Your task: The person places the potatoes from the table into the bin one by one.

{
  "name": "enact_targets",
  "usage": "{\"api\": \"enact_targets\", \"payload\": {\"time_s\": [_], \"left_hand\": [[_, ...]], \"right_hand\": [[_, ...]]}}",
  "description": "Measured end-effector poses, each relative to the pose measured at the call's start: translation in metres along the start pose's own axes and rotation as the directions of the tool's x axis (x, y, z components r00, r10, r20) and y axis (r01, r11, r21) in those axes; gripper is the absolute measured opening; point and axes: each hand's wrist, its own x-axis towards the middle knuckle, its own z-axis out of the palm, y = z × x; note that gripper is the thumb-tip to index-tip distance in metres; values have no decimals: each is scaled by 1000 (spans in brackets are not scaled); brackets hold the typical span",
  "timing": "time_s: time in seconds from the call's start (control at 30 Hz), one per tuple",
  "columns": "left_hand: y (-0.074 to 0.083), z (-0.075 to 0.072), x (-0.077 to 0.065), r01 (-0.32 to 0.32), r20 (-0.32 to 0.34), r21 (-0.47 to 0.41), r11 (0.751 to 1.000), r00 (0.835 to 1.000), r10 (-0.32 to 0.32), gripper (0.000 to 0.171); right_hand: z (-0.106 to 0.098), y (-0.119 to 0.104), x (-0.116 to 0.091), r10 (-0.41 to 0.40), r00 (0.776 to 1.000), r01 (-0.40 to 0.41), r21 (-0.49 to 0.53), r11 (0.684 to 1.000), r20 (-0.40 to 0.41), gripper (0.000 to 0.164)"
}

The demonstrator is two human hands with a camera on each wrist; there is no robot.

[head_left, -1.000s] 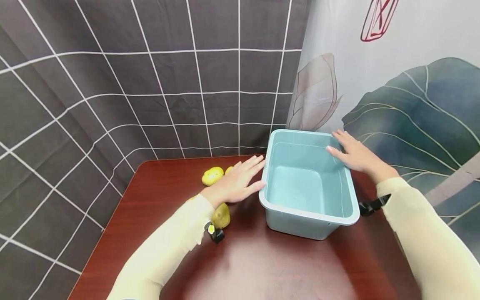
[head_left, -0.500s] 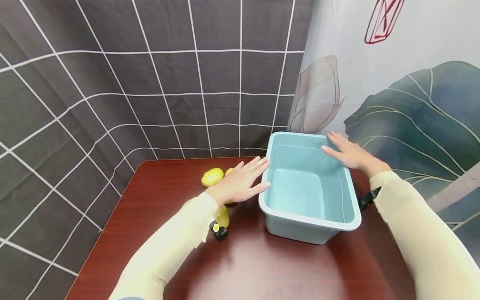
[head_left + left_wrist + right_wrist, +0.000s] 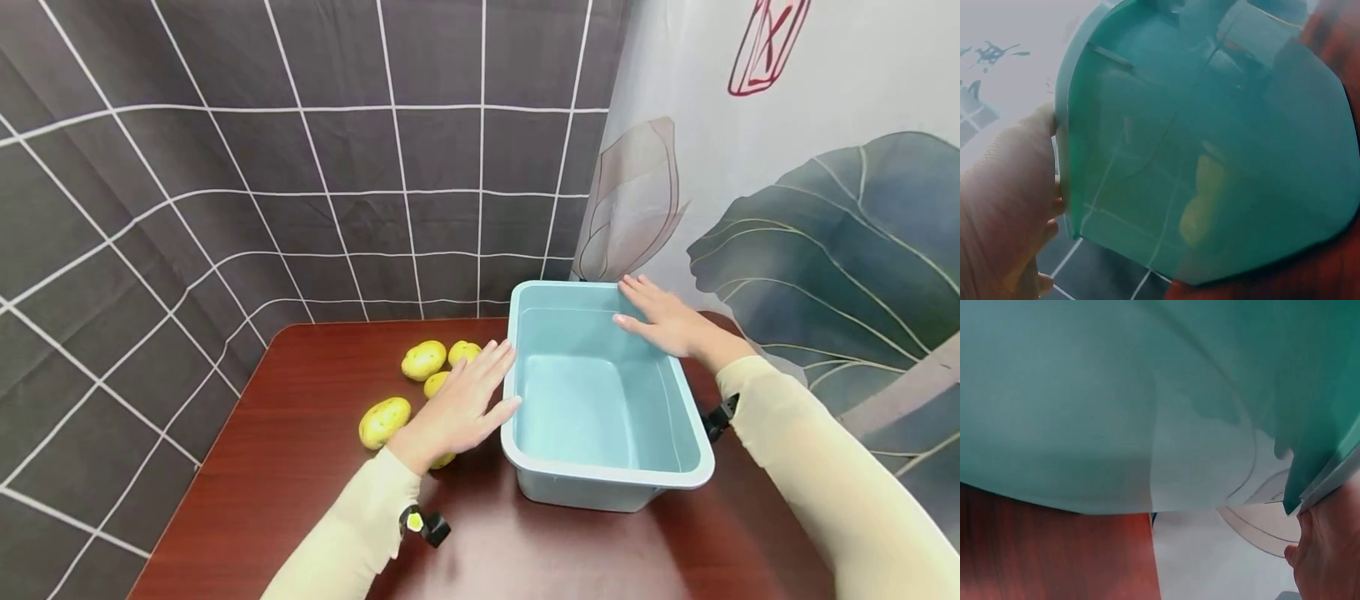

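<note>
A light blue plastic basin (image 3: 607,471) stands upright on the table in the head view, with nothing inside it. My left hand (image 3: 461,408) lies with straight fingers against its left rim. At the far right corner, my right hand (image 3: 667,321) rests on the rim with its fingers extended. Several yellow potatoes, among them one potato (image 3: 384,422) and a farther potato (image 3: 423,360), lie left of the basin, partly hidden by my left hand. The left wrist view has the basin's outer wall (image 3: 1260,156) close up; the right wrist view has the opposite wall (image 3: 1072,412).
The reddish-brown wooden table (image 3: 300,467) reaches back to a dark grey curtain (image 3: 442,150) with white grid lines. A pale curtain (image 3: 720,167) with leaf patterns hangs behind and to the right of the basin.
The basin has shifted left and nearer to me, with both hands moving along with it. More of the potatoes shows beside my left hand.
</note>
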Motion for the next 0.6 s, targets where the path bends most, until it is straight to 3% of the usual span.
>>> {"api": "enact_targets", "payload": {"time_s": [0.17,0.37,0.6], "left_hand": [[2,8,-15,17,-69,-67,998,997,-22,69],[7,18,-27,-10,-177,-170,985,984,-21,63],[10,20,-35,-12,-198,-199,980,980,-28,63]], "right_hand": [[5,-8,-1,-17,1000,17,-5,1000,-1,79],[8,-15,-2,-14,1000,14,24,1000,-3,75],[9,-19,-3,-23,1000,22,37,999,7,75]]}}
